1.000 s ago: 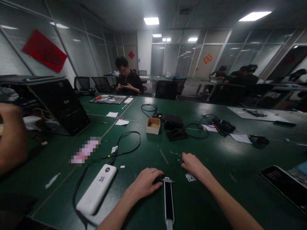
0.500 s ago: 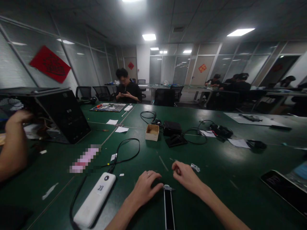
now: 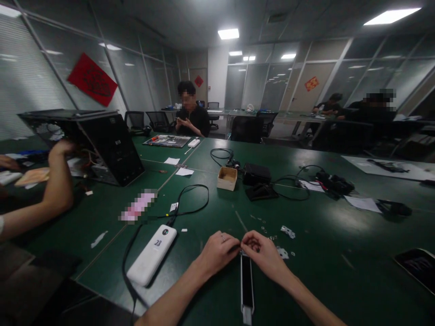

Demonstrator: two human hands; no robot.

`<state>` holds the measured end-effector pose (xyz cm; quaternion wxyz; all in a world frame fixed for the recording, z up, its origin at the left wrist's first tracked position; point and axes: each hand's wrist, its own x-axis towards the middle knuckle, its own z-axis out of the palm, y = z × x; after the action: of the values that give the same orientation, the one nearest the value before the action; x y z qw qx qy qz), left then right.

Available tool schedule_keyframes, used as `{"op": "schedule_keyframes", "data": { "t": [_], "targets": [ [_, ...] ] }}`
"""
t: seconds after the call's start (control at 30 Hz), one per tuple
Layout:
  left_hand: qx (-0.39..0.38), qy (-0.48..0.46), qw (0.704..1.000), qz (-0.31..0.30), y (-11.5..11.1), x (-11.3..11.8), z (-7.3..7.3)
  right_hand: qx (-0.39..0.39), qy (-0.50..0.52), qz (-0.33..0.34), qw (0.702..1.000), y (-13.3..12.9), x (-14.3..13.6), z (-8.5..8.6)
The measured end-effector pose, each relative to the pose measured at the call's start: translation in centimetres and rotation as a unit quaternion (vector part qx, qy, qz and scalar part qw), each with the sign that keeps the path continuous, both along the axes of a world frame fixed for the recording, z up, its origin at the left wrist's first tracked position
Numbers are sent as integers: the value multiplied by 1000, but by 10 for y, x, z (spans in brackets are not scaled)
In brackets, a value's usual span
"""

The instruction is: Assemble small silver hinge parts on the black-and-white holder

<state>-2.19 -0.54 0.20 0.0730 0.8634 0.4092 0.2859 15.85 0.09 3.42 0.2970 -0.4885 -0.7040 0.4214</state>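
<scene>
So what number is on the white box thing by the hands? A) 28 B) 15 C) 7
A: the white power bank, lying left of the left hand, has a small label that reads 28.

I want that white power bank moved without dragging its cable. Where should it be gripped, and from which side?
Grip the white power bank across its two long edges near the middle, coming from above. It lies flat on the green table, long and narrow, and its black cable runs along its left side, so lift clear of that.
</scene>
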Motion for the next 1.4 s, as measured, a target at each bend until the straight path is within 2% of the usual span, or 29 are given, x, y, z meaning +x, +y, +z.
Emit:
{"op": "schedule_keyframes", "data": {
  "t": [0.13,0.27,0.47,0.63,0.97,1.23,1.33,1.4],
  "targets": [
    [-16,10,1000,8,-1,1,4,32,-61,-4,998,-2,3,2],
    [-101,30,994,21,2,-7,13,87,-168,-4,982,1,18,9],
    [-194,74,978,9,5,-16,19,17,-304,70,950,4,46,13],
    [-216,64,974,-10,4,-13,17,-2,-275,133,952,-3,48,5],
    [-227,34,973,-18,3,-9,13,-1,-247,128,961,-4,41,-1],
    [-204,50,977,-43,1,-5,16,37,-215,117,969,-7,42,-21],
    [-191,57,979,-53,3,-7,14,50,-221,129,965,-6,45,-19],
    [-185,62,980,-45,4,-9,12,62,-226,145,961,-1,50,-9]
  ]
}}
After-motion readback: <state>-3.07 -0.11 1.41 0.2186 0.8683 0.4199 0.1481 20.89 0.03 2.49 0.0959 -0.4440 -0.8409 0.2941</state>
